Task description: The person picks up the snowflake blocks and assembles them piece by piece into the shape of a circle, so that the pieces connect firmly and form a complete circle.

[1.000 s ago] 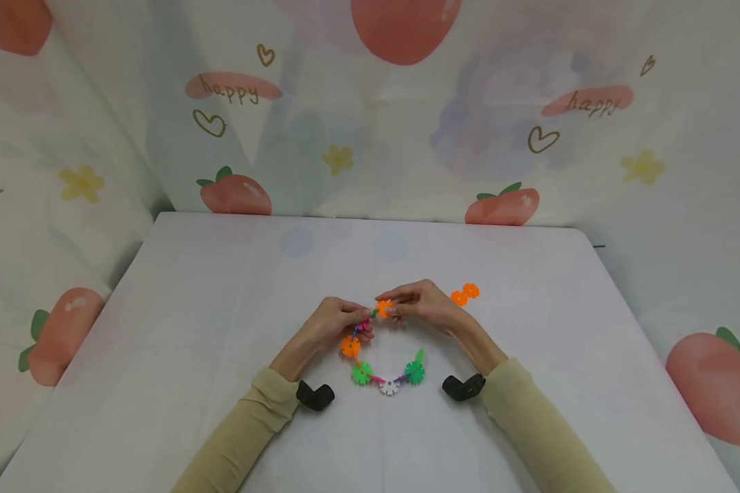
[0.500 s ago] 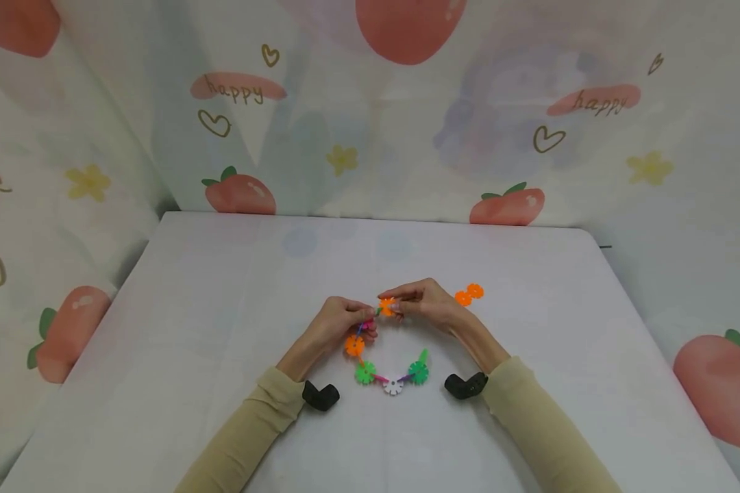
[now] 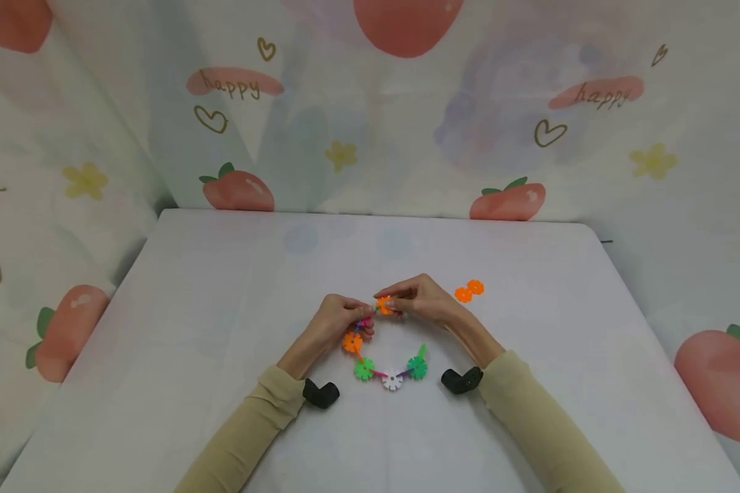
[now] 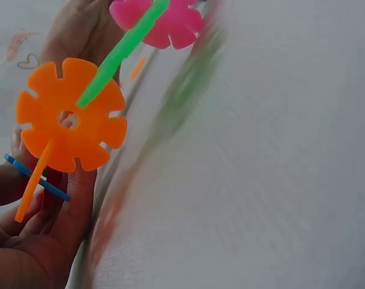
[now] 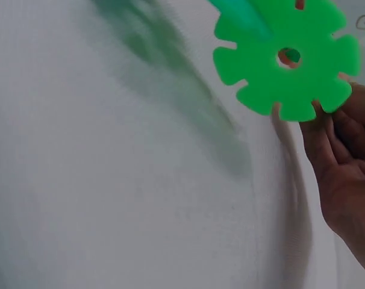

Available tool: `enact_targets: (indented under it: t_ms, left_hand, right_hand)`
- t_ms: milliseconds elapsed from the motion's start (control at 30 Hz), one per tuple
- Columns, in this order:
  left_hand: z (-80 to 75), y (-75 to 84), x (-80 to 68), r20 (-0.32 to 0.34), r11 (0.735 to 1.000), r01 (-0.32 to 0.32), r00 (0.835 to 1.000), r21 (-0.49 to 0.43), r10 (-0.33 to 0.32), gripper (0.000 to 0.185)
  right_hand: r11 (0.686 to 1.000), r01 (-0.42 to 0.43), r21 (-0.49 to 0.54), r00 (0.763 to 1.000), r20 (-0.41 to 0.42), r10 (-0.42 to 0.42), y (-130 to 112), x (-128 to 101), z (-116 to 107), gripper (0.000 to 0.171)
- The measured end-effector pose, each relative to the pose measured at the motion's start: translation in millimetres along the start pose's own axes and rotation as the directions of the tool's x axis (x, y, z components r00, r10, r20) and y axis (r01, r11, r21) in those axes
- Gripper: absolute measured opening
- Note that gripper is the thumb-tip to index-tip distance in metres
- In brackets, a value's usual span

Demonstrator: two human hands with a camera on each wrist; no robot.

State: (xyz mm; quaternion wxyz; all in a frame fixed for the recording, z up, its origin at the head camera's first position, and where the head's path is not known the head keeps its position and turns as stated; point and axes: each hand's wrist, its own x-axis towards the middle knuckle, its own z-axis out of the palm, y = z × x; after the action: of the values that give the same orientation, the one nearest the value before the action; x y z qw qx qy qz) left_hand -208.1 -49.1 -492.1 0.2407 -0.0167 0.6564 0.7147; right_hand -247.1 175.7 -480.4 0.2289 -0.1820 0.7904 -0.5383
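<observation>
A curved chain of plastic snowflake discs joined by thin sticks lies on the white table [image 3: 222, 308]. It runs from an orange disc [image 3: 352, 342] through a green disc [image 3: 364, 370] and a white disc [image 3: 392, 379] to another green disc [image 3: 416, 368]. My left hand [image 3: 364, 315] pinches the chain's upper end at a pink disc [image 4: 164, 21]. My right hand [image 3: 395, 305] pinches an orange disc [image 3: 384, 305] up against that end. In the left wrist view an orange disc [image 4: 71, 123] with a green stick [image 4: 122, 51] shows large. In the right wrist view a green disc [image 5: 288, 57] shows close.
Two joined orange discs [image 3: 469, 290] lie loose on the table to the right of my right hand. A black wrist camera sits at each wrist [image 3: 321, 394] [image 3: 462, 380]. Printed cloth with strawberries [image 3: 370, 109] hangs behind and beside the table.
Both hands keep their hold at the same spot above the chain. Only the view has shifted slightly.
</observation>
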Motion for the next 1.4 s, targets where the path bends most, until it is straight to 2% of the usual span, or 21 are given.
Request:
enact_targets:
  t_ms: [67,167,333,433,567,767,967,1133,1400]
  left_hand:
    - [-0.3,2.3,-0.1,0.003,1.000,0.002,1.000,-0.001,-0.002,0.026]
    - [-2.2,5.8,-1.0,0.048,0.999,-0.018,0.999,0.030,0.017,0.027]
    - [-9.1,11.5,-4.7,0.152,0.986,-0.037,0.988,0.160,0.012,0.032]
    - [-12.8,13.4,-5.8,0.174,0.975,-0.035,0.985,0.219,-0.004,0.037]
    - [-13.6,12.0,-2.7,0.135,0.975,-0.007,0.991,0.220,-0.024,0.041]
    - [-11.2,7.2,1.3,0.045,0.990,0.027,0.998,0.142,-0.034,0.031]
    - [-14.3,8.8,-0.9,0.038,0.994,0.054,0.998,0.096,-0.057,0.028]
    - [-18.5,10.3,-2.1,0.026,0.993,0.066,0.997,0.097,-0.069,0.028]
    - [-18.9,11.9,-3.5,0.039,0.992,0.071,0.996,0.107,-0.075,0.029]
  right_hand:
    - [1.000,0.001,0.008,1.000,0.007,-0.002,0,1,-1,0.030]
    - [1.000,0.004,0.005,1.000,0.010,-0.004,0,0,-4,0.031]
    - [0.999,-0.015,0.049,1.000,-0.004,0.015,-2,1,-9,0.025]
    - [0.998,-0.014,0.061,1.000,-0.014,0.015,-6,3,-11,0.020]
    - [1.000,0.017,0.005,1.000,0.009,-0.017,-13,6,-10,0.017]
    - [0.993,0.056,-0.104,0.998,0.041,-0.052,-16,6,-9,0.021]
    - [0.982,0.053,-0.180,0.998,-0.023,-0.058,-11,-5,-21,0.027]
    - [0.970,0.011,-0.243,0.997,-0.072,-0.030,-9,-22,-35,0.025]
    - [0.919,-0.063,-0.389,0.981,-0.193,-0.015,3,-55,-59,0.020]
